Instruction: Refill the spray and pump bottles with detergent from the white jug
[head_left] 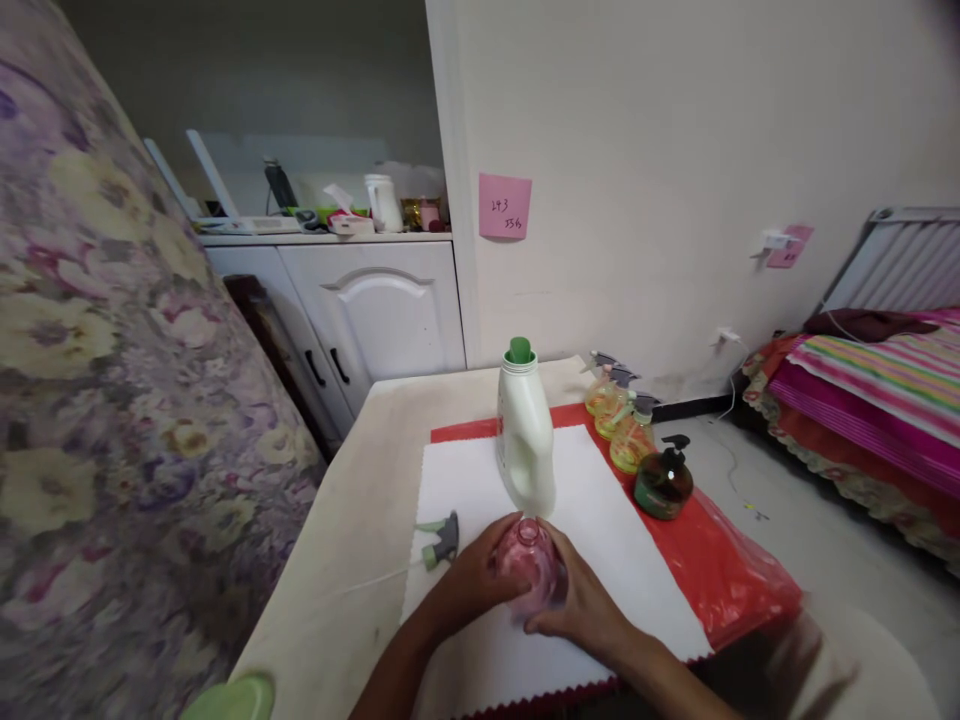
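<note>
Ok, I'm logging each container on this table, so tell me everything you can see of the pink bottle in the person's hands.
The pink bottle is small, rounded and see-through, plastic by its look, with an open neck and no cap or sprayer on it. It stands roughly upright on the white sheet, just in front of the white jug. The left hand and right hand cup it from both sides. Its contents cannot be made out.

Pink see-through bottle (531, 565) on white cloth (480, 500). Behind it white jug (525, 445) with green cap (519, 350). Left of bottle: grey-green spray head (441, 540). Red plastic sheet (720, 565) right of cloth, carrying yellow-orange spray bottles (626, 425) and a dark green pump bottle (664, 480). Far right of jug: striped pink-green-yellow bedcover (885, 380). Pink note (505, 206) on wall above jug. Purple-yellow floral fabric (97, 400) far left.
</note>
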